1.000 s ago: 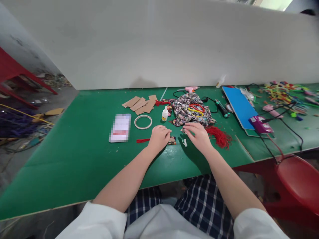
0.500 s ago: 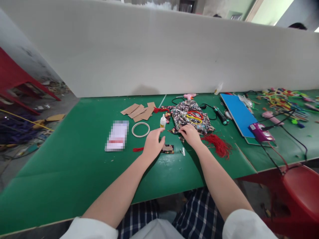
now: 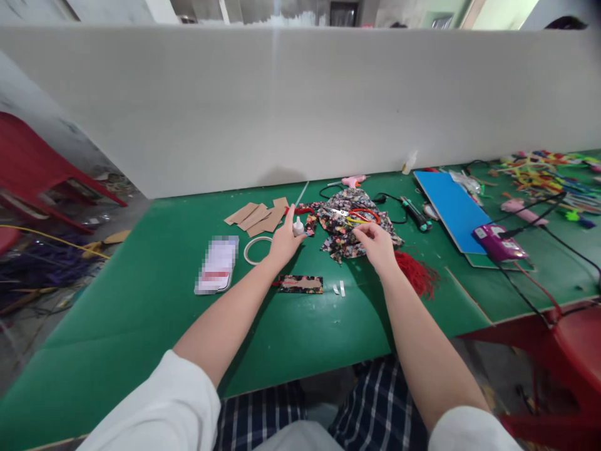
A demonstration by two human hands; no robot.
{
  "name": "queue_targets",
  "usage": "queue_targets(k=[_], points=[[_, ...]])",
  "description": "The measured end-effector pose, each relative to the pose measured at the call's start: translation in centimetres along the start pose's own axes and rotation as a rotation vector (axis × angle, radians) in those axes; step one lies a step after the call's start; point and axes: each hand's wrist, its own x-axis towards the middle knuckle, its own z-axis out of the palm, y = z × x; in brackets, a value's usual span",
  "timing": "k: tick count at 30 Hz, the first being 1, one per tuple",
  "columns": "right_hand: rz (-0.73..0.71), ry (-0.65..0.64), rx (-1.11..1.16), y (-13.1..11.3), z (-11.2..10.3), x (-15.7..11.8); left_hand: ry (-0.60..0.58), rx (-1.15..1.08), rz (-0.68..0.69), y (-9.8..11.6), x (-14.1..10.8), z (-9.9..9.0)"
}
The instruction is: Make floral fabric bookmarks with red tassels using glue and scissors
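My left hand (image 3: pixel 284 245) is round a small white glue bottle (image 3: pixel 298 227), whose tip shows between the thumb and forefinger; the hand hides its lower part. My right hand (image 3: pixel 378 245) is in a pinch over a crumpled pile of dark floral cloth (image 3: pixel 342 244). Anything between those fingertips is too small to make out. Scissors with red and yellow handles (image 3: pixel 365 217) lie on the cloth. In front of my hands lies a floral-edged cardboard strip (image 3: pixel 300 285) with red thread at its left end, and small white scraps (image 3: pixel 342 289) are beside it.
Brown cardboard pieces (image 3: pixel 256 216), a tape roll (image 3: pixel 248 258) and a phone (image 3: pixel 216 263) lie left. Red threads (image 3: pixel 417 274), a pink glue gun (image 3: pixel 353 181), a blue board (image 3: pixel 448 210) and a corded purple box (image 3: pixel 500 243) are rightward. A white partition (image 3: pixel 282 106) stands behind.
My left hand has moved forward and round the glue bottle, uncovering more of the floral strip. My right hand has shifted right and slightly up over the cloth. The camera view has shifted slightly.
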Motion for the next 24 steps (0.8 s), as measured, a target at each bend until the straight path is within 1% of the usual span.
queue_targets(k=[3,6,10,12,13,15,17,18,19,20,21,23,24], points=[[0.056,0.012,0.09,0.5,0.1,0.3,0.032,0.047,0.01,-0.8,0.9,-0.4],[0.087,0.007,0.144,0.6,0.3,0.3,0.017,0.048,0.008,-1.4,1.5,-0.5],[0.055,-0.02,0.141,0.1,0.8,-0.1,0.019,0.061,0.015,-2.0,1.7,-0.3],[0.028,-0.037,0.118,-0.2,1.0,-0.3,0.034,0.061,0.05,-2.2,1.5,-0.4],[0.019,-0.044,0.106,-0.3,1.1,-0.4,0.06,0.065,0.086,-2.2,1.3,-0.6],[0.013,-0.057,0.093,-0.6,1.2,-0.6,0.168,0.089,0.188,-1.5,0.4,-0.8],[0.016,-0.072,0.09,-0.8,1.3,-0.8,0.308,0.123,0.3,0.0,-1.0,-0.8],[0.017,-0.082,0.09,-0.9,1.4,-0.8,0.31,0.116,0.369,1.0,-1.8,-0.6],[0.016,-0.094,0.087,-1.1,1.5,-0.9,0.246,0.09,0.433,2.1,-2.5,-0.2],[0.014,-0.107,0.083,-1.2,1.6,-1.0,0.156,0.054,0.473,3.1,-3.0,0.3],[0.009,-0.121,0.076,-1.3,1.8,-1.1,0.081,0.013,0.473,4.1,-3.3,0.9],[-0.001,-0.147,0.059,-1.4,2.0,-1.3,-0.067,-0.066,0.383,5.6,-3.2,2.1],[-0.003,-0.151,0.059,-1.4,2.0,-1.4,-0.113,-0.092,0.318,6.0,-2.9,2.5]])
